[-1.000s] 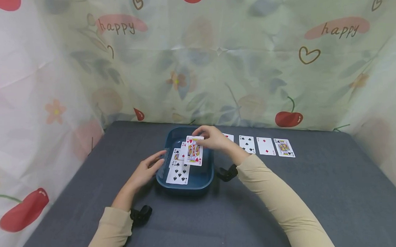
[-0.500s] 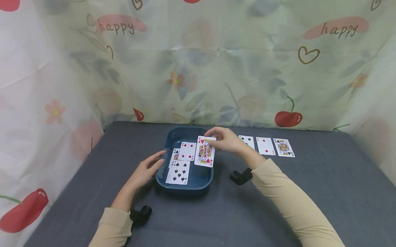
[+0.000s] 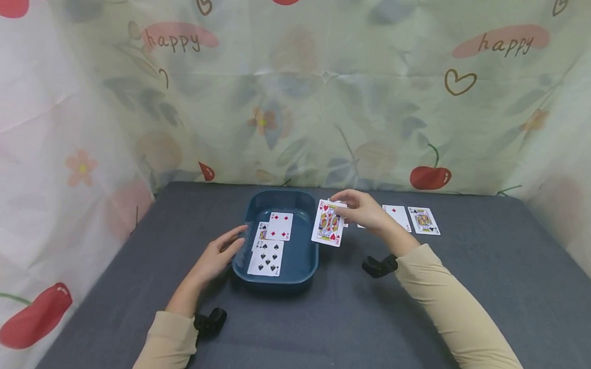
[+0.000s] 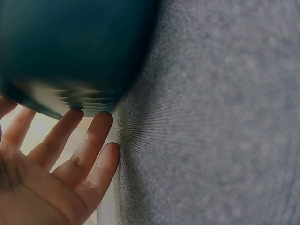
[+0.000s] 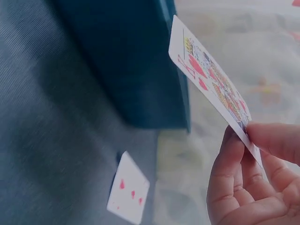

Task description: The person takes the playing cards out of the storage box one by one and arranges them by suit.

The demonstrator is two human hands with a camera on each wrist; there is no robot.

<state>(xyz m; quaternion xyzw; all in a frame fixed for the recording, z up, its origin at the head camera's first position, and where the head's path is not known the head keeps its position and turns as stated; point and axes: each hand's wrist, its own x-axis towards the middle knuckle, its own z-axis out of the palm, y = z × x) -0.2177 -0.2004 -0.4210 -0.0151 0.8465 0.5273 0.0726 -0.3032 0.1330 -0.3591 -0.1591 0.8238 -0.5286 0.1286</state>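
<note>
One king of hearts (image 3: 327,225) is pinched between thumb and fingers of the right hand (image 3: 363,209), aloft by the right rim of a blue tray (image 3: 299,263). The left hand (image 3: 215,256), fingers loosely spread, is at the tray's left wall. Inside lie the seven of spades (image 3: 265,259), four of diamonds (image 3: 280,226) and a partly covered face card (image 3: 261,236); more cards (image 3: 424,221) line the grey worktop (image 3: 317,341) to the right.

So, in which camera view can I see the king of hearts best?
The head view: the king of hearts faces the camera, slightly covered by the right hand. The right wrist view shows it steeply slanted; the left wrist view does not show it.
</note>
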